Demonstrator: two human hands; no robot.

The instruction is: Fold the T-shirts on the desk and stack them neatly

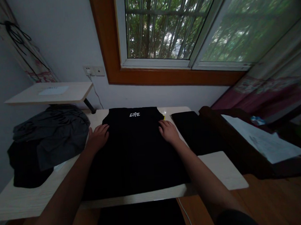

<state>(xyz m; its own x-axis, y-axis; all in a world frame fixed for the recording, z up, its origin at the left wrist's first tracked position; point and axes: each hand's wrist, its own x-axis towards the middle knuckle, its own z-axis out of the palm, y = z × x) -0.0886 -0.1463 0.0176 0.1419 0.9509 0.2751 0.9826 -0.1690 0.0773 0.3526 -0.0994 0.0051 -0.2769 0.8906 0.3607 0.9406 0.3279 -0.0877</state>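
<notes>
A black garment or cut cloth panel (pixel 135 154) lies spread flat on the pale wooden table (pixel 160 194), with curved cut-ins at its upper sides. White handwritten marks (pixel 134 114) show near its far edge. My left hand (pixel 98 138) rests on the left edge of the black cloth, fingers stretched out and lying flat. On the opposite edge lies my right hand (pixel 169 131), its fingers also extended on the fabric. A small yellow bit (pixel 164 117) peeks out just beyond my right fingertips. Neither hand grips anything that I can see.
Dark grey and black cloth (pixel 62 135) is heaped at the left, under a small raised shelf (pixel 47 86) carrying a paper (pixel 53 90). Folded black fabric (pixel 192 130) lies to the right, near a brown surface with a white sheet (pixel 264 139). A window (pixel 170 26) is ahead.
</notes>
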